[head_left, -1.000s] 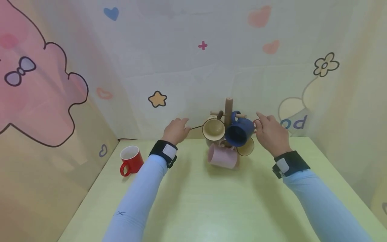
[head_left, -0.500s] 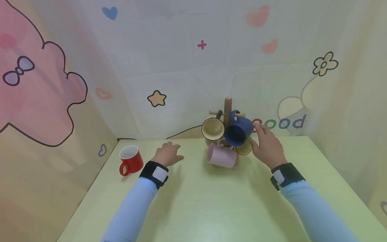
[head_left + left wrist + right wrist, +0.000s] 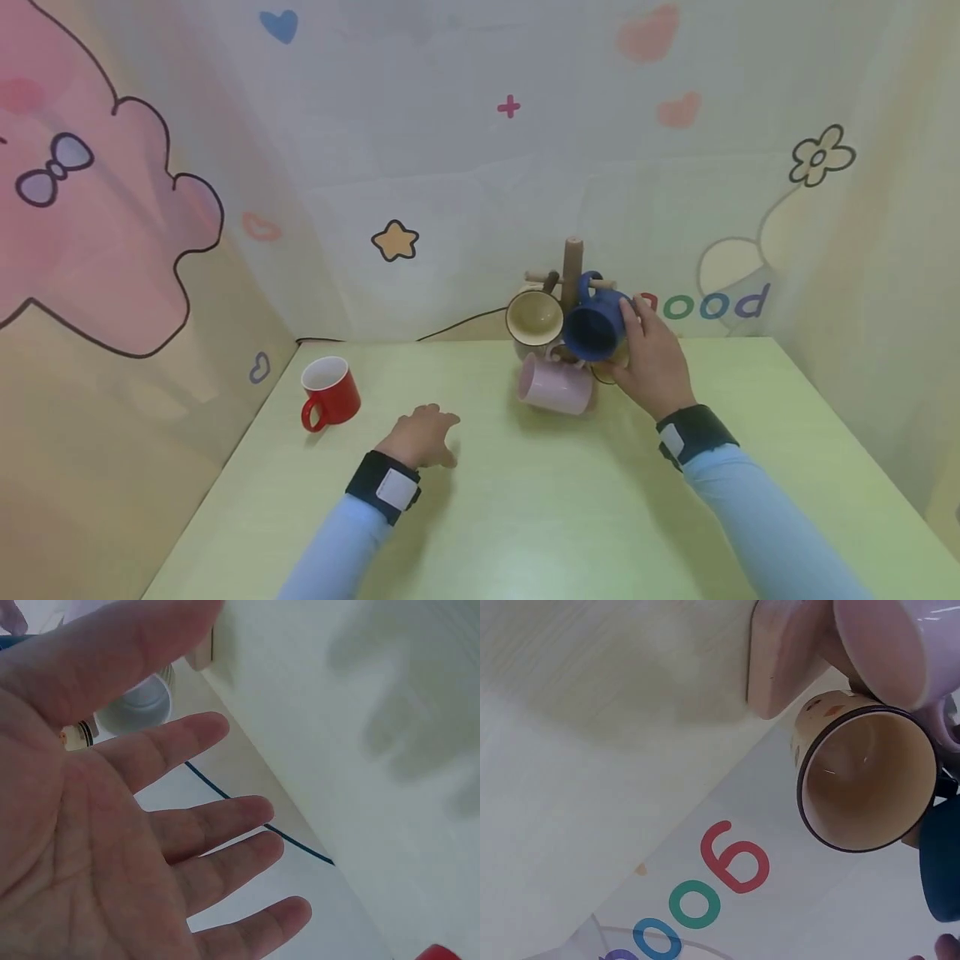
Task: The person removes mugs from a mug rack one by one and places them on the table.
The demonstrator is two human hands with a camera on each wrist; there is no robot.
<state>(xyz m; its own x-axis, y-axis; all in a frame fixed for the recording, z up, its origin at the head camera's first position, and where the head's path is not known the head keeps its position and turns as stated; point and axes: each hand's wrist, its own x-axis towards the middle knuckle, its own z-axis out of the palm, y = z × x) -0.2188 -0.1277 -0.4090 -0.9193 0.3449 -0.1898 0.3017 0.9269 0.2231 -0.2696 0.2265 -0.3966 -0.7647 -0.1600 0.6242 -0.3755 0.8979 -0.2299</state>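
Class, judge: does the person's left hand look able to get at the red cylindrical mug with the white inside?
Probably yes: the left hand holds nothing, and nothing visible stands between it and the red mug on the pale tabletop.

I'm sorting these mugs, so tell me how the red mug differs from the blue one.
The red mug stands upright on the table; the blue mug hangs tilted on the wooden rack. The red mug is white inside, the blue mug dark blue. The red mug's opening faces up, while the blue mug's faces forward and down. Both have a loop handle matching their outside colour.
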